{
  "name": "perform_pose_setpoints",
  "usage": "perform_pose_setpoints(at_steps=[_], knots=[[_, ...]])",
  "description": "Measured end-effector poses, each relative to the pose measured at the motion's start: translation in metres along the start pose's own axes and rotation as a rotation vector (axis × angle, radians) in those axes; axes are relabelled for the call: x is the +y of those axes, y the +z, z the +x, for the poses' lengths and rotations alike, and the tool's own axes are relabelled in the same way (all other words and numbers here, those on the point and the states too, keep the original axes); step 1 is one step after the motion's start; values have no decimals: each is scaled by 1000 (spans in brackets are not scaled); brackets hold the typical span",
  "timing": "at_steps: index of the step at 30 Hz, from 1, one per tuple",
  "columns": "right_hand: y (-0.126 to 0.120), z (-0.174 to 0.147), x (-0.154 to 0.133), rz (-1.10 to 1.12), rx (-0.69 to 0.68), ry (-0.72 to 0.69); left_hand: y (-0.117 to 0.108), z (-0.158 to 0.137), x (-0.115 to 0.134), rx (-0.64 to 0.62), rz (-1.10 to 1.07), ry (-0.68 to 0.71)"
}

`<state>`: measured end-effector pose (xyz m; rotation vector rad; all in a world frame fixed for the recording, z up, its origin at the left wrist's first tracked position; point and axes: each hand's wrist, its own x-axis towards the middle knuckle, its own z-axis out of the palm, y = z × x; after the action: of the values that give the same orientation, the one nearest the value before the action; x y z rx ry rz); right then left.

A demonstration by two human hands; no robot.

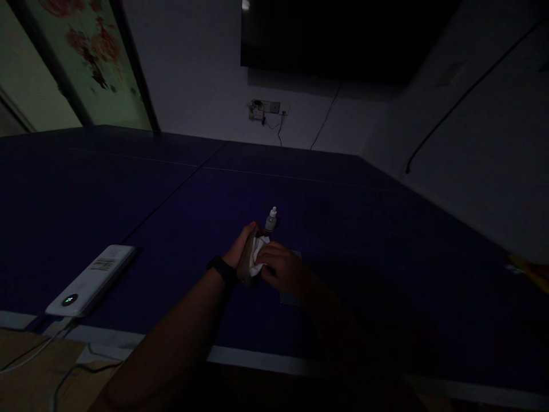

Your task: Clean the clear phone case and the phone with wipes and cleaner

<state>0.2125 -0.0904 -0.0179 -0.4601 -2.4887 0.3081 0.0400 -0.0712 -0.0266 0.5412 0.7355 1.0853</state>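
Note:
My left hand [242, 245], with a dark watch on its wrist, grips a flat brownish object [245, 266] that is held tilted on edge above the table. Its exact kind is too dark to make out. Bunched in the fingers of my right hand [281, 266] is a white tissue [259, 252], pressed against the face of that object. Just beyond both hands a small clear bottle [270, 221] with a white dropper-like cap stands upright. Partly hidden under my right hand lies a flat grey rectangular thing [290, 297] on the table.
The dark blue table [171, 183] has a white edge line. At the left lies a white power bank [92, 280] with a lit display and a plugged-in cable [47, 343]. A dark screen [343, 40] hangs on the wall above sockets [268, 107]. Something yellow [529, 272] sits far right.

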Motion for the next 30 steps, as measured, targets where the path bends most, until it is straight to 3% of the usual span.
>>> perform_pose_setpoints(at_steps=[6, 11, 16, 21, 26, 30], knots=[[3, 0, -1, 62, -40, -64, -6, 4, -2, -29, 21, 44], [0, 1, -1, 9, 87, 22, -7, 7, -1, -31, -31, 35], [-2, 2, -6, 125, -31, -75, -5, 4, 1, 0, 40, 63], [0, 4, -4, 28, 96, 65, -6, 5, -1, 40, -22, 59], [-3, 5, -6, 128, -20, -7, -11, 10, -3, 17, 22, 118], [-2, 5, -6, 31, 99, 125, -11, 11, -2, 26, -77, 100]])
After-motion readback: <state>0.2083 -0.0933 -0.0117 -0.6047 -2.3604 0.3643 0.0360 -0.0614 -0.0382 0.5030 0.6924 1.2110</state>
